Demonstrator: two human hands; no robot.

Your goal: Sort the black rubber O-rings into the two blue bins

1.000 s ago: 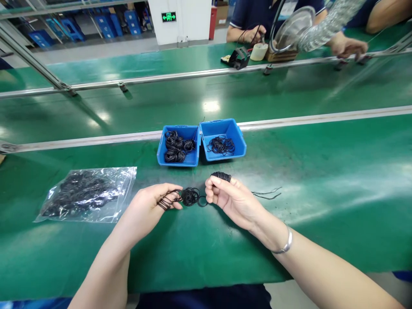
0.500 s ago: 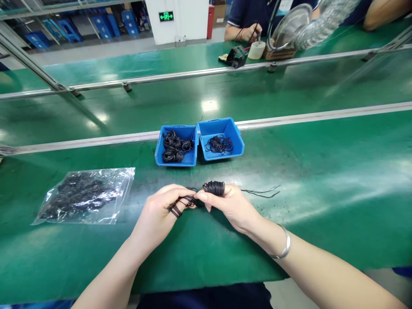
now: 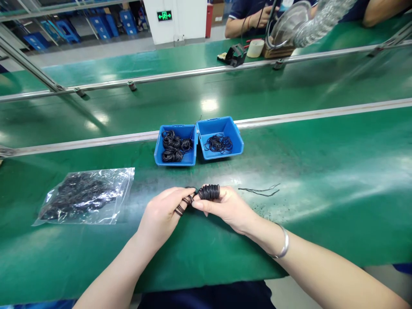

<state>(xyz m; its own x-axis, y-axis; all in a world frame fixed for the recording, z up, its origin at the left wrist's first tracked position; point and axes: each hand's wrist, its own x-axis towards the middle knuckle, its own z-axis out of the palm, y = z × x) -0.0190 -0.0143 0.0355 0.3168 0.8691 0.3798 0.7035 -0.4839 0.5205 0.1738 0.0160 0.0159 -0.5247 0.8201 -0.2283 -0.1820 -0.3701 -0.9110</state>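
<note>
A tight row of thin black rings (image 3: 209,192) sits around the index finger of my right hand (image 3: 233,208), whose thumb is pressed in toward the fingertip. My left hand (image 3: 162,211) is closed on a few looser black rings (image 3: 184,203) that loop about its fingers. Both sets of fingertips meet in front of me, just above the table. What exactly is pinched between them is too small to make out. To the right of my right hand, a pair of thin black strands (image 3: 259,191) lies on the green surface.
Bundled black rings fill much of the left blue bin (image 3: 175,164); a loose tangle lies in the right blue bin (image 3: 222,155). At left is a clear plastic bag (image 3: 125,184) of black rings. Beyond a metal rail (image 3: 180,74), a co-worker's hand (image 3: 262,18) is near a duct (image 3: 322,21).
My right hand and its row of rings have shifted slightly left and down. My left hand still grips its loops. The co-worker's hand has risen.
</note>
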